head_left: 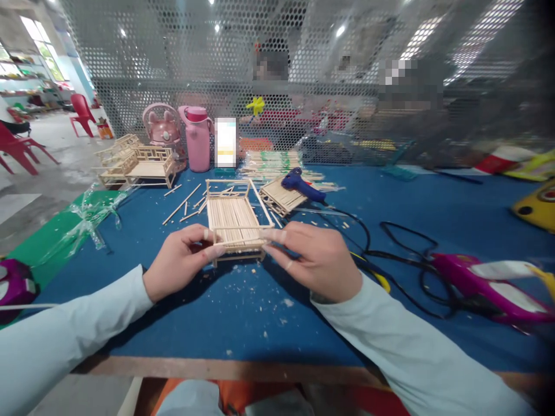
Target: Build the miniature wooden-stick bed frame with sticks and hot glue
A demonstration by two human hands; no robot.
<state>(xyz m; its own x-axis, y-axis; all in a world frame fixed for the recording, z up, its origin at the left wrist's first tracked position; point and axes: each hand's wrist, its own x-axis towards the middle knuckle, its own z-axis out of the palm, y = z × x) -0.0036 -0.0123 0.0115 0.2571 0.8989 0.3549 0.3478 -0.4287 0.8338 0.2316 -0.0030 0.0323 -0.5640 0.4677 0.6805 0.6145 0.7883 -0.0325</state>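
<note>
A small bed frame made of thin wooden sticks (234, 216) is between my two hands, over the blue tabletop. My left hand (182, 259) pinches its near left corner between thumb and fingers. At the near right corner, my right hand (314, 257) grips the frame the same way. Light tape wraps some of my fingertips. Just behind lies a flat panel of sticks (281, 196), with a blue glue gun (302, 186) resting across it. Loose sticks (186, 203) are scattered to the left of the frame.
Finished stick furniture (147, 164) stands at the back left beside a pink bottle (198, 141) and a phone (226, 143). Bundled sticks (273, 163) lie before a perforated metal screen (208, 69). Black cables (368, 231) and a purple tool (489, 289) occupy the right side.
</note>
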